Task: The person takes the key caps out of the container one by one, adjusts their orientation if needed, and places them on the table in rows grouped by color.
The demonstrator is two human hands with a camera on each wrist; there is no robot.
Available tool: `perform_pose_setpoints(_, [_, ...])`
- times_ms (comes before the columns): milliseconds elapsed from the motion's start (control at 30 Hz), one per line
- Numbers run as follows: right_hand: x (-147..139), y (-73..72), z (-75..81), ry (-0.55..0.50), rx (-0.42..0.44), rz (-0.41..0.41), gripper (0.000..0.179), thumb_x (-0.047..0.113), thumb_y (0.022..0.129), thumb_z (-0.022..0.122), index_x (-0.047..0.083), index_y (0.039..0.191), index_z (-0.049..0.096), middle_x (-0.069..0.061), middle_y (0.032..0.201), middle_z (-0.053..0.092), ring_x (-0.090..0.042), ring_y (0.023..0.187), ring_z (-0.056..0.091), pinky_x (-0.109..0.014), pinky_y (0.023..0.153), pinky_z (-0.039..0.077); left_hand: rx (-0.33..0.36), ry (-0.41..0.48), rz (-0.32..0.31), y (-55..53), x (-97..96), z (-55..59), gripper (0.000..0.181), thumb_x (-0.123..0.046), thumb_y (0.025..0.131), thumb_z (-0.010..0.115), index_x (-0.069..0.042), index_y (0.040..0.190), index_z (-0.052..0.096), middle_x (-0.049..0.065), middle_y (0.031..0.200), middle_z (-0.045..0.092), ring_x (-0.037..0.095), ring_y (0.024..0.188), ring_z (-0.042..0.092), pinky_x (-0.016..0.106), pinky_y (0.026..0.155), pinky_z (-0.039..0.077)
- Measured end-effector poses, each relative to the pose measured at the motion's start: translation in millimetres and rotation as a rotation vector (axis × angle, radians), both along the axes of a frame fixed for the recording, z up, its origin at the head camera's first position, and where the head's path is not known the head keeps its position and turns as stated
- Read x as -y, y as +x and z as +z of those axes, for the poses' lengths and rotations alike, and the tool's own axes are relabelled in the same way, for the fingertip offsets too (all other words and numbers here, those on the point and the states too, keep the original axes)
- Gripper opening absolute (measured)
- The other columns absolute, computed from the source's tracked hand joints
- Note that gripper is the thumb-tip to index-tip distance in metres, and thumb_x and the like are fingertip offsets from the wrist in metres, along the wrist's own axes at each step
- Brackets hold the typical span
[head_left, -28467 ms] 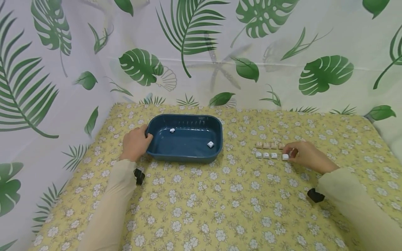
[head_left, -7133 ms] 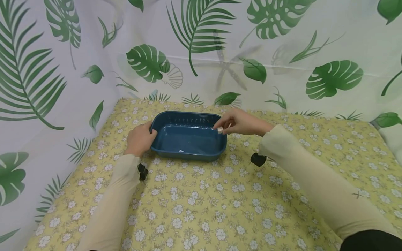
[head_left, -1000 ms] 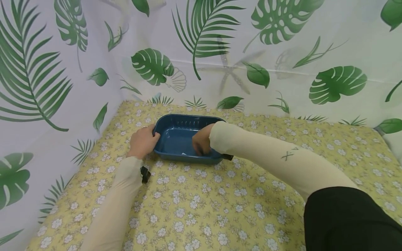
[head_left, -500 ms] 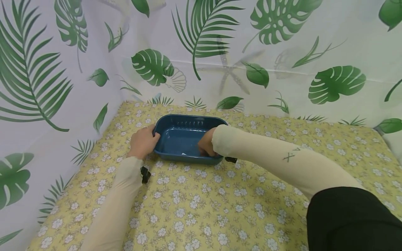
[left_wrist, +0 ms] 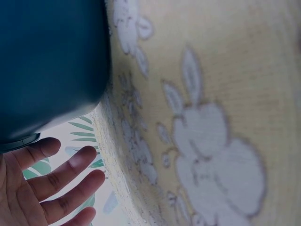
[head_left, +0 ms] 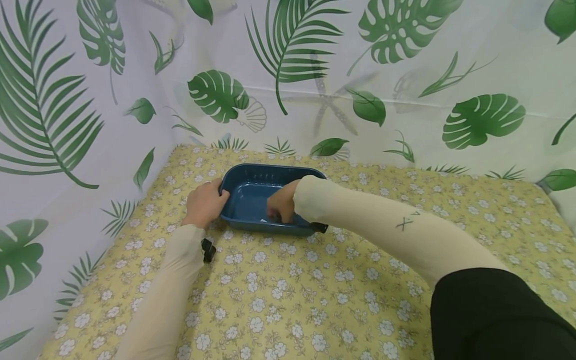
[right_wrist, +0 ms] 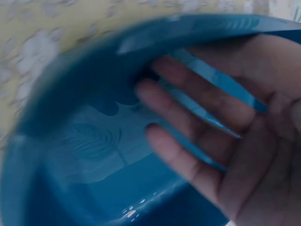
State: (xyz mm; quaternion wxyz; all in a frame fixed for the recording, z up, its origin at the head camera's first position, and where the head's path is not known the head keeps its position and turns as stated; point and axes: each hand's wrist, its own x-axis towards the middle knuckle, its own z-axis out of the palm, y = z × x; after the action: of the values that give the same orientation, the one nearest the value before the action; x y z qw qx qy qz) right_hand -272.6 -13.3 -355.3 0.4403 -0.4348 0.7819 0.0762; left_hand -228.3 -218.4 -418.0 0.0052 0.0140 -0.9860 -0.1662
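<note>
My left hand grips the left end of a dark blue rectangular tray, thumb over its rim. From the left wrist view, the other fingers spread below the rim, outside the tray. My right hand reaches down inside, toward the front wall. Its fingers are extended and apart in the right wrist view, blurred by motion, with nothing visible between them. Beside these fingertips in the head view, a small white piece shows just above the front rim. The front wall hides most of the tray floor near it.
The tray stands on a table with a yellow floral cloth. Leaf-print white sheets rise behind and at the left. My right forearm crosses the tray's right end, and black cameras sit at both wrists.
Earlier, rows of white and beige keycaps lay at the right, and later my right hand pinched one over the tray. Within the last second that hand shifts right, then left inside it; my left hand stays.
</note>
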Motion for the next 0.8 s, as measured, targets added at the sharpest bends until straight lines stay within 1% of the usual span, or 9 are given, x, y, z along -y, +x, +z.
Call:
perform_pose_setpoints(100, [11.5, -3.3, -3.4, -0.112, -0.014, -0.024, 0.034, 0.002, 0.084, 0.058, 0.017, 0.114, 0.063, -0.001, 0.108, 0.065, -0.011, 0.089, 0.056, -0.025, 0.070, 0.046, 0.009, 0.002, -0.001, 0.0, 0.5, -0.2, 0.046, -0.028, 0.096, 0.038, -0.006, 0.135, 0.050, 0.021, 0.116, 0.064, 0.035, 0.091, 0.064, 0.049, 0.076, 0.050])
perform_pose_setpoints(200, [22.4, -6.6, -6.7, -0.168, -0.034, -0.028, 0.042, 0.000, 0.082, 0.059, 0.020, 0.119, 0.061, -0.002, 0.114, 0.064, -0.014, 0.100, 0.060, -0.027, 0.077, 0.050, 0.016, 0.001, -0.004, 0.3, 0.7, 0.0, 0.046, -0.029, 0.097, 0.038, -0.006, 0.136, 0.049, 0.022, 0.116, 0.063, 0.036, 0.092, 0.063, 0.049, 0.077, 0.050])
perform_pose_setpoints(333, [32.5, -3.7, -5.2, -0.148, -0.030, -0.039, 0.051, 0.001, 0.085, 0.058, 0.022, 0.131, 0.054, -0.004, 0.123, 0.061, -0.016, 0.108, 0.058, -0.029, 0.081, 0.051, 0.022, -0.003, -0.006, 0.8, 0.3, 1.8, 0.046, -0.029, 0.097, 0.038, -0.006, 0.136, 0.049, 0.022, 0.116, 0.063, 0.036, 0.091, 0.063, 0.049, 0.078, 0.050])
perform_pose_setpoints(433, [37.4, 1.6, -4.2, -0.117, -0.017, -0.037, 0.053, 0.002, 0.089, 0.056, 0.022, 0.137, 0.049, -0.005, 0.127, 0.059, -0.018, 0.109, 0.059, -0.028, 0.079, 0.051, 0.023, -0.009, -0.010, 0.9, 0.1, 2.7, 0.046, -0.029, 0.097, 0.038, -0.006, 0.135, 0.049, 0.022, 0.116, 0.063, 0.036, 0.091, 0.063, 0.049, 0.078, 0.050])
perform_pose_setpoints(533, [40.9, 6.4, -3.3, -0.085, -0.012, -0.029, 0.054, 0.000, 0.091, 0.051, 0.021, 0.141, 0.045, -0.004, 0.131, 0.057, -0.018, 0.112, 0.058, -0.026, 0.077, 0.051, 0.014, -0.015, -0.013, 1.0, -0.1, 3.1, 0.044, -0.029, 0.097, 0.039, -0.006, 0.133, 0.052, 0.021, 0.113, 0.064, 0.036, 0.090, 0.063, 0.049, 0.076, 0.050])
perform_pose_setpoints(633, [42.3, 9.6, -1.4, -0.056, -0.020, -0.033, 0.055, -0.001, 0.092, 0.049, 0.020, 0.142, 0.042, -0.004, 0.133, 0.055, -0.016, 0.113, 0.056, -0.025, 0.075, 0.051, 0.008, -0.012, -0.015, 1.2, -0.2, 3.4, 0.044, -0.028, 0.096, 0.039, -0.006, 0.132, 0.052, 0.021, 0.111, 0.065, 0.035, 0.088, 0.063, 0.049, 0.075, 0.050])
perform_pose_setpoints(667, [42.2, 10.2, -0.8, -0.050, -0.025, -0.037, 0.054, -0.001, 0.092, 0.049, 0.020, 0.142, 0.044, -0.003, 0.132, 0.056, -0.015, 0.111, 0.057, -0.024, 0.074, 0.051, 0.007, -0.010, -0.015, 1.2, -0.1, 3.4, 0.044, -0.028, 0.096, 0.039, -0.006, 0.132, 0.052, 0.021, 0.112, 0.065, 0.035, 0.088, 0.063, 0.049, 0.075, 0.050])
perform_pose_setpoints(733, [41.6, 10.7, -0.4, -0.050, -0.034, -0.046, 0.049, 0.000, 0.092, 0.049, 0.019, 0.137, 0.049, -0.002, 0.126, 0.058, -0.013, 0.103, 0.058, -0.023, 0.071, 0.050, 0.010, -0.007, -0.014, 1.3, 0.1, 3.3, 0.045, -0.028, 0.096, 0.039, -0.006, 0.133, 0.051, 0.021, 0.113, 0.064, 0.035, 0.089, 0.063, 0.049, 0.076, 0.050])
perform_pose_setpoints(800, [40.3, 10.5, -0.6, -0.063, -0.039, -0.049, 0.040, -0.001, 0.091, 0.050, 0.016, 0.126, 0.058, -0.002, 0.116, 0.062, -0.012, 0.092, 0.058, -0.022, 0.068, 0.049, 0.011, -0.005, -0.013, 1.4, 0.5, 3.1, 0.045, -0.028, 0.096, 0.039, -0.006, 0.134, 0.051, 0.022, 0.114, 0.064, 0.036, 0.090, 0.063, 0.049, 0.077, 0.050])
